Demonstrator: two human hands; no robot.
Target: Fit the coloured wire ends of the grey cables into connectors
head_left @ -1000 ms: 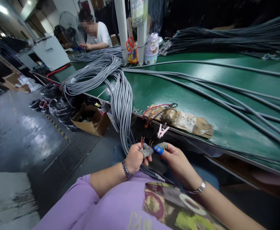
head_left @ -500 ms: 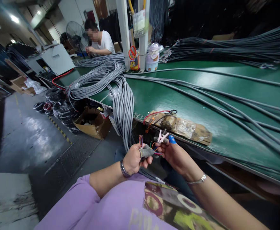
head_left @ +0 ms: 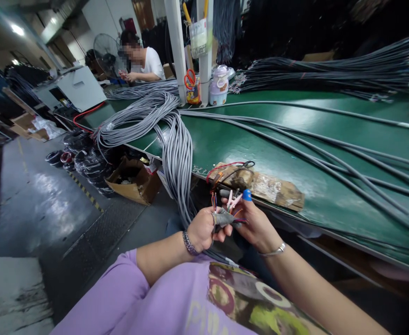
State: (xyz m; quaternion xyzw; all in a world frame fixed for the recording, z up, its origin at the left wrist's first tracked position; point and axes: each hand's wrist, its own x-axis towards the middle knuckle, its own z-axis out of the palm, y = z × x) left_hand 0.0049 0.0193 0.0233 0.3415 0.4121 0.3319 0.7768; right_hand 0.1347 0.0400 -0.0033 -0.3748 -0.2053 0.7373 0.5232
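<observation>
Grasping left hand (head_left: 205, 228): its grip is closed on coloured wires (head_left: 214, 202).
Right hand (head_left: 255, 225): just beside; I cannot tell if its grip is closed.
Coloured wires: at the left fingers, near the tabletop (head_left: 239, 145) edge.

A coil of cable (head_left: 138, 118) lies on the left end of the bench (head_left: 221, 149), part of it hanging over the front edge; loose cables (head_left: 232, 117) run off to the right. Behind stand posts (head_left: 177, 46), a lidded container (head_left: 219, 88) just right of them. A carton (head_left: 132, 184) sits left of the hanging part, on the floor (head_left: 47, 186). A board (head_left: 270, 190) lies along the front edge; before it are the left hand (head_left: 204, 228) and right hand (head_left: 255, 225), wires (head_left: 240, 220) between (the clip (head_left: 233, 202) too, perhaps touching the right).
</observation>
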